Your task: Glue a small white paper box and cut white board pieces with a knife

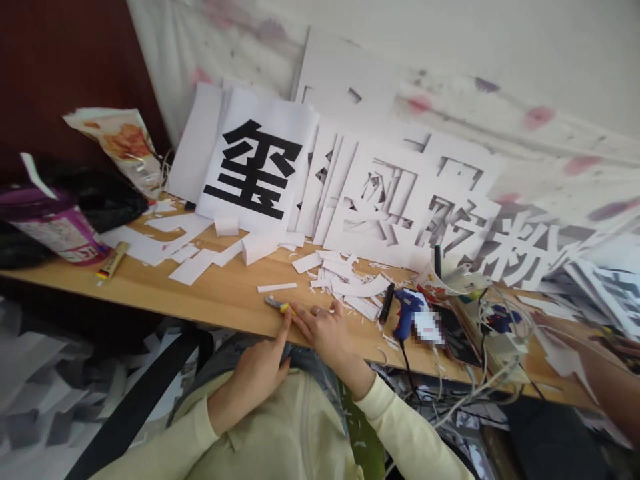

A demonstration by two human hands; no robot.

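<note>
A small tool with a grey metal end and a yellow part (275,303), perhaps a craft knife, is at the table's front edge. My right hand (325,328) closes over its near end, fingers pointing left, with a ring on one finger. The rest of the tool is hidden beneath those fingers. My left hand (261,363) has its index finger stretched out to the yellow part, touching or nearly touching it, and the thumb stands apart. Just beyond lies a narrow white strip (277,288), with a heap of white offcuts (345,273) to its right.
Behind stand a sheet printed with a black character (255,170) and cut-out white boards (380,200). A blue glue gun (407,313), a black marker (387,303), a phone (455,333) and tangled cables lie right. A purple cup (65,227) and yellow tube (113,262) are left. Another person's arm (607,373) shows far right.
</note>
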